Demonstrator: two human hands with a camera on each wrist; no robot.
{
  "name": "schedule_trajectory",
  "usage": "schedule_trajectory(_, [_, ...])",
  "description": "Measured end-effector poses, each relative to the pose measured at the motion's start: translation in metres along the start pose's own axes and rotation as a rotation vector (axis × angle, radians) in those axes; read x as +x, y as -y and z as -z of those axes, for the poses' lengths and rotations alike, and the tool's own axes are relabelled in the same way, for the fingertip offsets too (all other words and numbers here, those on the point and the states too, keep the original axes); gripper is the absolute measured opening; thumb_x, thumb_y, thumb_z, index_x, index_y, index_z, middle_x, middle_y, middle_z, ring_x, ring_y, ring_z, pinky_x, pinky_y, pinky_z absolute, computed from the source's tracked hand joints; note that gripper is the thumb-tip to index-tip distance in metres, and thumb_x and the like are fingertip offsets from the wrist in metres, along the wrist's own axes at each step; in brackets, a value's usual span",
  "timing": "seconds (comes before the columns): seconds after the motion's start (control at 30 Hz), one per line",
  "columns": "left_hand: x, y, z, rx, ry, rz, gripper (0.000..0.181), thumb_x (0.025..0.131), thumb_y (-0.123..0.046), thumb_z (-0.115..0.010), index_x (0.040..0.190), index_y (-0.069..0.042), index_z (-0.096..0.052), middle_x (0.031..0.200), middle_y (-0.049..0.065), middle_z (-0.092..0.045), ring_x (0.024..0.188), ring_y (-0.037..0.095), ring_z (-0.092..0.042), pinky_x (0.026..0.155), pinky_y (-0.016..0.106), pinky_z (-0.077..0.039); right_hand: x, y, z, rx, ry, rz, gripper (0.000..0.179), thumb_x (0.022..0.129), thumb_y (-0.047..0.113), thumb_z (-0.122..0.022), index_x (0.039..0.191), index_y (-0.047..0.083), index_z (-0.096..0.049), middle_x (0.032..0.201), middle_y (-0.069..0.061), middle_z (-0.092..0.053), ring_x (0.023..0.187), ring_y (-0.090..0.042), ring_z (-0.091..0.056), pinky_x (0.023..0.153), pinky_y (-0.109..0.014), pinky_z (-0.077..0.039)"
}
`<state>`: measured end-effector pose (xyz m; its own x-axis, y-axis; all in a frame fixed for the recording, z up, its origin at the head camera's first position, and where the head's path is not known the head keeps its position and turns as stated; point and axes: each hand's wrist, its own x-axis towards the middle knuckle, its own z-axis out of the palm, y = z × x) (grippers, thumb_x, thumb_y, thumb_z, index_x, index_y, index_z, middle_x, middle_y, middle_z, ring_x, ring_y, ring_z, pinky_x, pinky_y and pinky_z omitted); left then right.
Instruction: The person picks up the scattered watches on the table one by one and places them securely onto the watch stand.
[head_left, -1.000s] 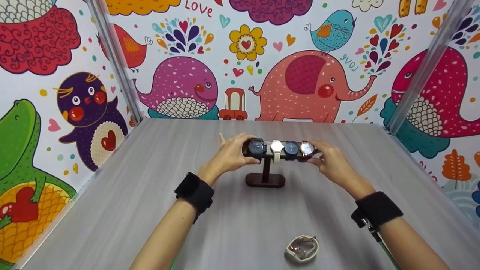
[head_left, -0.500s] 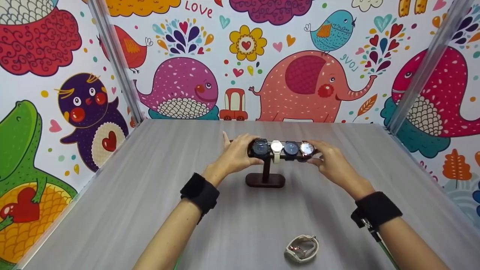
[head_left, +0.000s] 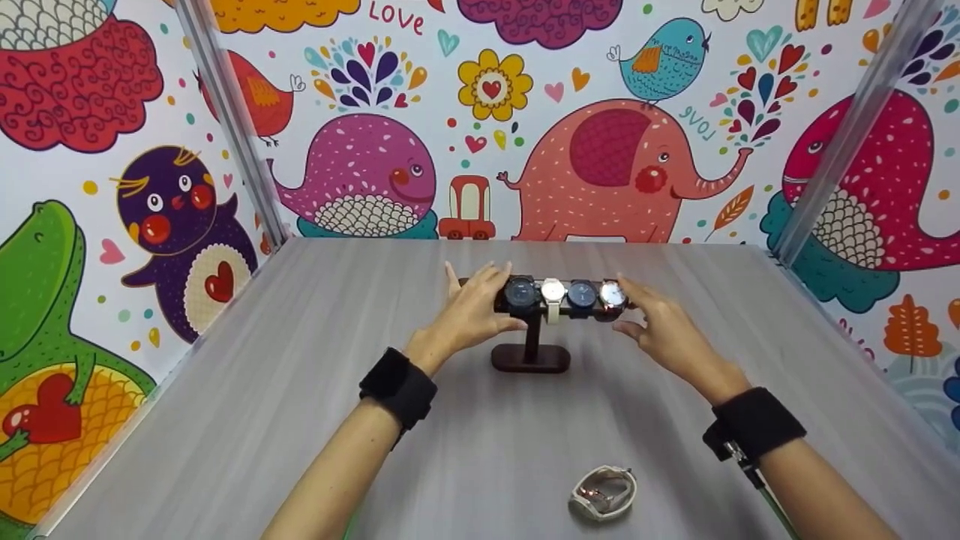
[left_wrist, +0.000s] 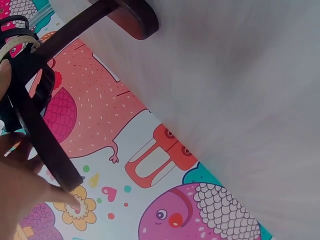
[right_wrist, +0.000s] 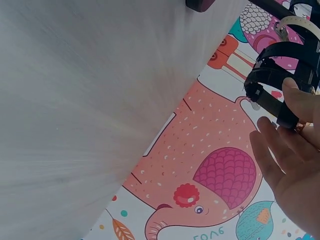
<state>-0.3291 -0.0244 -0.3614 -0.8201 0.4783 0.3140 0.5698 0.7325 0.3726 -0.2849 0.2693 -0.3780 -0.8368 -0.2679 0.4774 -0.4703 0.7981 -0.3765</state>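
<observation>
A dark brown T-shaped watch stand point(head_left: 531, 358) stands upright on the table, with several watches in a row along its bar. At the bar's left part my left hand point(head_left: 469, 307) grips a chunky black watch point(head_left: 520, 294), thumb below and fingers over the top. My right hand point(head_left: 675, 334) holds the rose-gold watch point(head_left: 612, 295) at the right end between thumb and fingers. Between them sit a white watch point(head_left: 553, 291) and a dark blue watch point(head_left: 582, 294). In the left wrist view the bare end of the bar point(left_wrist: 52, 150) sticks out past my left hand point(left_wrist: 25, 195).
A cream-strapped watch point(head_left: 602, 493) lies on its side on the grey table point(head_left: 480, 450), near the front. Printed cartoon panels point(head_left: 480, 135) wall the table at the back and sides, with metal posts point(head_left: 232, 120) at the corners.
My left hand has moved slightly right along the bar with the black watch, closer to the white one. The right thumb has loosened a little from the rose-gold watch, whose face tilts slightly.
</observation>
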Motion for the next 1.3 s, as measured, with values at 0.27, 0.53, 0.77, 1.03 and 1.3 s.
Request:
schedule_trajectory(0.27, [-0.023,-0.011,0.006,0.032,-0.192,-0.240,0.089,0.076,-0.033,-0.085,0.148,0.003,-0.045,0.148,0.019,-0.051,0.148,0.042,-0.034,0.115,0.078,-0.002,-0.024,0.012,0.010,-0.050,-0.075,-0.045,0.083,0.080,0.005,-0.082,0.151,0.000,-0.040,0.143,-0.028,-0.052,0.115,-0.042,-0.064,0.092,-0.057,-0.056])
schedule_trajectory(0.53, [-0.050,-0.045,0.007,0.016,-0.125,-0.411,0.080,0.081,-0.034,-0.081,0.145,0.000,-0.049,0.146,0.022,-0.052,0.146,0.044,-0.037,0.120,0.069,-0.016,-0.056,0.038,0.021,-0.094,-0.214,0.104,0.060,0.072,0.001,-0.087,0.128,0.001,-0.065,0.130,-0.017,-0.064,0.102,-0.031,-0.070,0.079,-0.046,-0.061])
schedule_trajectory(0.77, [-0.075,-0.069,0.002,0.005,-0.055,-0.499,0.075,0.084,-0.034,-0.079,0.146,-0.004,-0.049,0.147,0.017,-0.052,0.145,0.037,-0.041,0.119,0.065,-0.025,-0.087,0.064,0.018,-0.147,-0.209,0.260,0.039,0.067,0.002,-0.090,0.102,0.010,-0.075,0.116,-0.010,-0.068,0.091,-0.020,-0.072,0.070,-0.030,-0.061])
schedule_trajectory(1.03, [-0.101,-0.087,-0.014,-0.028,0.028,-0.549,0.065,0.085,-0.034,-0.078,0.139,-0.006,-0.056,0.139,0.010,-0.059,0.135,0.024,-0.053,0.119,0.038,-0.040,-0.115,0.079,0.019,-0.133,-0.142,0.317,0.034,0.062,0.001,-0.092,0.087,0.017,-0.074,0.094,0.006,-0.066,0.078,-0.006,-0.065,0.069,-0.012,-0.053])
schedule_trajectory(1.3, [-0.123,-0.090,-0.039,-0.038,0.107,-0.582,0.052,0.086,-0.035,-0.076,0.129,-0.008,-0.063,0.129,0.005,-0.065,0.119,0.016,-0.062,0.107,0.023,-0.048,-0.135,0.081,0.001,-0.041,-0.064,0.417,0.029,0.063,0.005,-0.091,0.083,0.019,-0.075,0.084,0.011,-0.063,0.073,-0.005,-0.061,0.066,-0.014,-0.049])
